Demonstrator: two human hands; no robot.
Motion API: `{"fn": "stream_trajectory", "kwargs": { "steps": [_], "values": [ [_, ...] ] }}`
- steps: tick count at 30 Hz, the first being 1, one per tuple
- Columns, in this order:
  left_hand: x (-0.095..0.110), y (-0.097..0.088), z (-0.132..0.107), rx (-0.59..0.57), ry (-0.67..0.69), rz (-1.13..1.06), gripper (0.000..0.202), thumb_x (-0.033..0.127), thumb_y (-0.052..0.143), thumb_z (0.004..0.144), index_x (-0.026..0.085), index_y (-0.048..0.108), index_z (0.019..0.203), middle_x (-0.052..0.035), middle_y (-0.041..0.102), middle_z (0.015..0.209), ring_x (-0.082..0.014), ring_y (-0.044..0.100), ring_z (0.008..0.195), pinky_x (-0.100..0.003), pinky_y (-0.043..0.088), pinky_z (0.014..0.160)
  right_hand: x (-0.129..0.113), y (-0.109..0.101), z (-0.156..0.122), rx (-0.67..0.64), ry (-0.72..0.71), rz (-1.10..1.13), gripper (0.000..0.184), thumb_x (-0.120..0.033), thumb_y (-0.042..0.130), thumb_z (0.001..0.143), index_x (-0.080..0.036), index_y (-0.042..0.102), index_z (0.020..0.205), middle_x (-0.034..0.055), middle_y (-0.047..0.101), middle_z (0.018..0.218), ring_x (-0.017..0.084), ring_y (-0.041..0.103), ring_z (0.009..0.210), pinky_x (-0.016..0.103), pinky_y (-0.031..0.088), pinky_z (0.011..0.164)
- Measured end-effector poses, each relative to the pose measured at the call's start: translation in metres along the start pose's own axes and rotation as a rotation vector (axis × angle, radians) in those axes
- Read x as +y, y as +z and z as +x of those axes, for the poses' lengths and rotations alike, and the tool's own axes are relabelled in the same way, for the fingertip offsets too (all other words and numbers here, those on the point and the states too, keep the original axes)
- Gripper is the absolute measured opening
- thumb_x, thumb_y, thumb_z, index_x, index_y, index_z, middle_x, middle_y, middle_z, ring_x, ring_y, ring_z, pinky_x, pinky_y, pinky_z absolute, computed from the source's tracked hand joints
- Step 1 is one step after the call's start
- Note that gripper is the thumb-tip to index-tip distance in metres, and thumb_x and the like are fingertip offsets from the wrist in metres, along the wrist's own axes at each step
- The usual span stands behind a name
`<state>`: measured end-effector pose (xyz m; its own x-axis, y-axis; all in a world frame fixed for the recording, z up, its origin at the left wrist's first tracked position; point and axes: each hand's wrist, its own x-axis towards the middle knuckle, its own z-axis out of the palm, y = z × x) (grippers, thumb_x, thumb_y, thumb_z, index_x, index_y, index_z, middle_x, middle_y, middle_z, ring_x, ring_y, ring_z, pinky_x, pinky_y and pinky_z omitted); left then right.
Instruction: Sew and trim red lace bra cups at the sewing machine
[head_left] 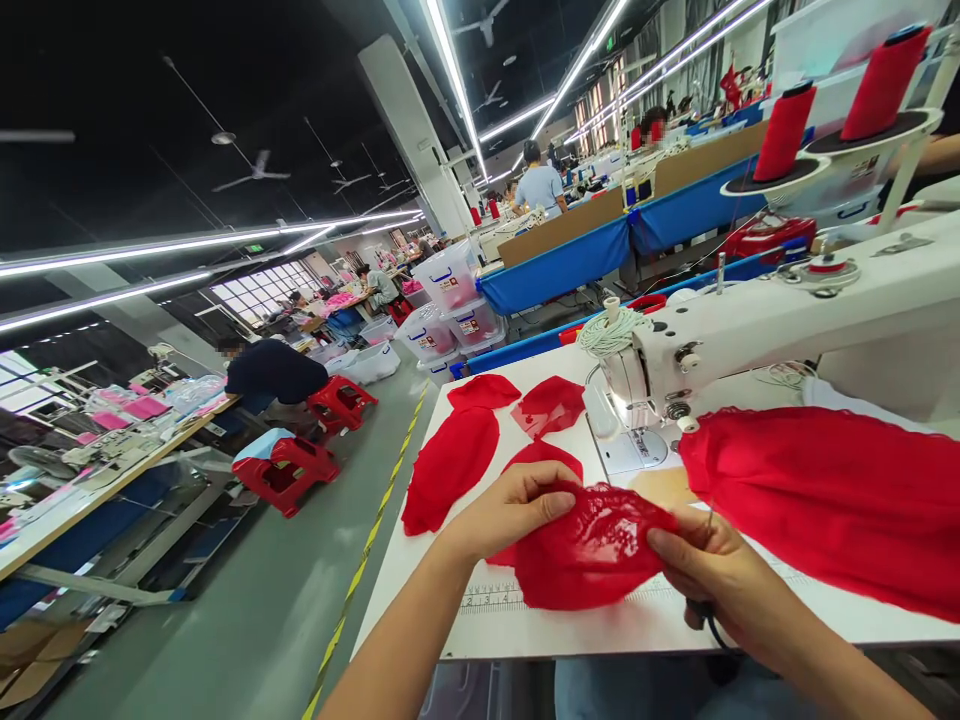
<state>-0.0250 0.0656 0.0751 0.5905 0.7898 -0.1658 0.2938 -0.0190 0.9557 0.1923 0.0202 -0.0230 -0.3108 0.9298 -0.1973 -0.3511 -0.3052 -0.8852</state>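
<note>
A sheer red fabric piece with a lacy part (600,535) is stretched between my two hands above the front of the sewing table. My left hand (517,510) pinches its upper left edge between thumb and fingers. At its right side, my right hand (705,560) grips the edge. A black-handled tool (701,612), mostly hidden, hangs in the same right hand; it looks like thread snips. Several cut red pieces (454,470) lie flat on the white tabletop to the left. Behind the held piece stands a white sewing machine (720,330), its needle area lit.
A large gathered red cloth (817,500) lies right of the needle. Red thread cones (784,135) stand behind the machine. A ruler strip (491,598) runs along the table front. Leftward are a taped aisle, red stools (289,470) and a seated person (274,375). Plastic bins (450,280) are stacked beyond.
</note>
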Motion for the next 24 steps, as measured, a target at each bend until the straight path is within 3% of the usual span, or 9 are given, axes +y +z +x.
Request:
{"fn": "stream_trajectory", "kwargs": {
  "steps": [3,5,9,11,16,18,21,24],
  "values": [
    [-0.023,0.01,0.002,-0.111,-0.253,-0.25,0.049,0.052,0.086,0.051,0.015,0.069,0.077,0.0003,0.062,0.071,-0.0123,0.054,0.067,-0.022,0.044,0.062,-0.004,-0.007,-0.003,0.129,-0.002,0.052,0.051,-0.069,0.072,0.065,-0.021,0.053,0.069,-0.0134,0.015,0.046,0.005,0.007,0.043,0.016,0.02,0.032],
    [-0.039,0.022,0.002,-0.144,-0.385,-0.369,0.049,0.046,0.091,0.042,0.014,0.07,0.072,0.0,0.063,0.068,-0.0131,0.057,0.065,-0.023,0.046,0.063,-0.004,-0.012,-0.002,0.186,-0.003,0.07,0.053,-0.07,0.073,0.062,-0.022,0.049,0.067,-0.0136,0.015,0.046,0.005,0.007,0.043,0.016,0.02,0.03],
    [-0.055,0.05,0.001,-0.014,-0.332,-0.598,0.051,0.044,0.091,0.047,0.014,0.073,0.084,-0.0015,0.066,0.072,-0.0112,0.06,0.067,-0.022,0.048,0.071,-0.005,-0.018,-0.001,0.25,-0.011,0.073,0.053,-0.066,0.078,0.059,-0.022,0.052,0.071,-0.0125,0.02,0.048,0.006,0.012,0.043,0.015,0.021,0.03],
    [-0.054,0.062,-0.001,0.03,-0.299,-0.657,0.054,0.046,0.09,0.048,0.014,0.073,0.088,-0.0013,0.066,0.072,-0.0088,0.058,0.062,-0.02,0.046,0.065,-0.005,-0.019,0.0,0.276,-0.015,0.076,0.053,-0.069,0.076,0.061,-0.022,0.052,0.071,-0.0121,0.02,0.048,0.006,0.014,0.044,0.015,0.022,0.031],
    [-0.048,0.079,-0.007,0.018,-0.367,-0.597,0.052,0.047,0.091,0.037,0.012,0.067,0.065,0.0034,0.054,0.056,-0.0045,0.043,0.049,-0.017,0.032,0.048,-0.006,-0.017,0.002,0.321,-0.034,0.085,0.055,-0.07,0.073,0.063,-0.021,0.05,0.066,-0.0115,0.024,0.046,0.005,0.018,0.042,0.015,0.02,0.032],
    [-0.048,0.082,-0.012,-0.018,-0.373,-0.537,0.05,0.051,0.089,0.042,0.012,0.064,0.063,0.003,0.053,0.057,-0.0058,0.043,0.05,-0.018,0.031,0.049,-0.005,-0.014,0.004,0.337,-0.056,0.096,0.055,-0.068,0.076,0.061,-0.02,0.05,0.065,-0.0102,0.031,0.046,0.005,0.022,0.041,0.015,0.021,0.034],
    [-0.05,0.084,-0.019,-0.097,-0.328,-0.404,0.045,0.052,0.082,0.056,0.015,0.06,0.062,0.005,0.048,0.056,-0.0054,0.037,0.051,-0.02,0.025,0.048,-0.005,-0.009,0.007,0.364,-0.092,0.136,0.057,-0.068,0.079,0.055,-0.02,0.049,0.063,-0.0073,0.044,0.051,0.006,0.036,0.045,0.017,0.034,0.041],
    [-0.05,0.09,-0.024,-0.169,-0.336,-0.288,0.044,0.05,0.082,0.057,0.016,0.053,0.053,0.0061,0.04,0.051,-0.0073,0.035,0.052,-0.021,0.024,0.046,-0.006,-0.002,0.012,0.394,-0.106,0.183,0.062,-0.071,0.079,0.05,-0.02,0.046,0.061,-0.0071,0.045,0.052,0.007,0.039,0.047,0.019,0.037,0.044]
  ]
}}
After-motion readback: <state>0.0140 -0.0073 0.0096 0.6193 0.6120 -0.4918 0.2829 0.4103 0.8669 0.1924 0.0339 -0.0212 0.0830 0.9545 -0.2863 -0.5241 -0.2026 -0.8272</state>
